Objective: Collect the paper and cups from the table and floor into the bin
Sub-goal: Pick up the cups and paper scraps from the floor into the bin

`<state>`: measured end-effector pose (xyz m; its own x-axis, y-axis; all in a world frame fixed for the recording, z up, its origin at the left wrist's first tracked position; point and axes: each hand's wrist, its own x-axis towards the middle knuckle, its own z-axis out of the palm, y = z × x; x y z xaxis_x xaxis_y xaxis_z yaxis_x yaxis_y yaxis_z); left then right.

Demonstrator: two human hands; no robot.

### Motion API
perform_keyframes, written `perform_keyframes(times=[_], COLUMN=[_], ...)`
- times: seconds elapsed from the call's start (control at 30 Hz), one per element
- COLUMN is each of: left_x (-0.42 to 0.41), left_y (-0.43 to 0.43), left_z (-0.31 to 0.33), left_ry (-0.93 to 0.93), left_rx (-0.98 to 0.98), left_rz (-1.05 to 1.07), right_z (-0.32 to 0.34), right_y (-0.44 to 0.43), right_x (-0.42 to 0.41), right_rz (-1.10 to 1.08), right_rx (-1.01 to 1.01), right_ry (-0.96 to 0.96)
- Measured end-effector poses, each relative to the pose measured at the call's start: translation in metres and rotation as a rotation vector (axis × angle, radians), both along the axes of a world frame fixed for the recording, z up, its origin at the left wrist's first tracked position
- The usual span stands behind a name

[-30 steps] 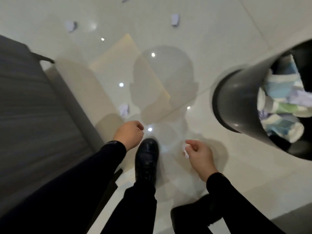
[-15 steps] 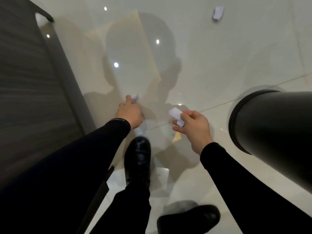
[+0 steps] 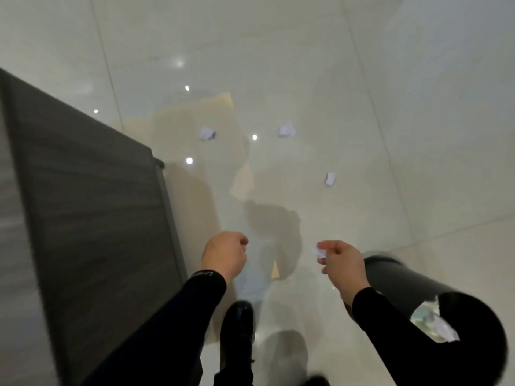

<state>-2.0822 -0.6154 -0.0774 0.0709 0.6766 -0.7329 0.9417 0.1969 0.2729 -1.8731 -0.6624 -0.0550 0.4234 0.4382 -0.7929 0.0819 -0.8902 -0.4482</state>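
Showing white paper scraps point(image 3: 287, 129) on glossy cream floor point(image 3: 278, 51); dark grey streaked table point(image 3: 83, 218); black bin point(image 3: 395, 282), sleeves point(image 3: 178, 316), shoe point(image 3: 237, 330).

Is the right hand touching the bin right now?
Cannot tell. In the head view the right hand, pinching a paper scrap, overlaps the bin, but it may simply be in front of it; motion blur hides any contact or gap.

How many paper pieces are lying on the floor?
3: one near the table corner, one to its right, one nearer the bin. Others may be hidden.
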Motion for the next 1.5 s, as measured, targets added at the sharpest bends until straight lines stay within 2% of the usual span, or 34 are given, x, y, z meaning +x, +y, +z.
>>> perform_keyframes(times=[0.2,0.37,0.5,0.67,0.9,1.03,1.1,1.23,1.33,1.4,1.5], left_x=[-0.016,-0.018,-0.015,-0.01,-0.017,-0.036,-0.045,-0.048,-0.045,-0.045,-0.033], left_y=[0.073,0.121,0.154,0.199,0.254,0.272,0.281,0.298,0.299,0.299,0.297], left_z=[0.032,0.034,0.01,-0.04,-0.129,-0.174,-0.191,-0.213,-0.227,-0.227,-0.214], left_ry=[0.033,0.166,0.232,0.189,0.154,0.173,0.195,0.149,0.183,0.211,0.123], left_rx=[0.057,0.0,-0.033,-0.036,0.113,0.141,0.166,0.176,0.173,0.18,0.138], left_rz=[0.056,0.031,0.098,0.186,0.158,0.139,0.145,0.177,0.075,0.121,0.144], right_z=[0.003,-0.035,-0.079,-0.122,-0.21,-0.259,-0.266,-0.254,-0.243,-0.242,-0.248], right_y=[0.073,0.111,0.126,0.146,0.192,0.199,0.196,0.193,0.2,0.198,0.193], right_x=[0.029,0.055,0.073,0.078,0.069,0.063,0.061,0.063,0.069,0.072,0.075], right_rz=[-0.206,-0.219,-0.141,-0.134,-0.08,-0.077,-0.15,-0.167,-0.125,-0.136,-0.195], right_rx=[0.032,-0.028,-0.09,-0.103,-0.067,-0.242,-0.202,-0.106,-0.038,-0.114,-0.241], right_ry=[0.02,0.036,-0.042,-0.038,-0.125,-0.419,-0.493,-0.466,-0.508,-0.502,-0.454])
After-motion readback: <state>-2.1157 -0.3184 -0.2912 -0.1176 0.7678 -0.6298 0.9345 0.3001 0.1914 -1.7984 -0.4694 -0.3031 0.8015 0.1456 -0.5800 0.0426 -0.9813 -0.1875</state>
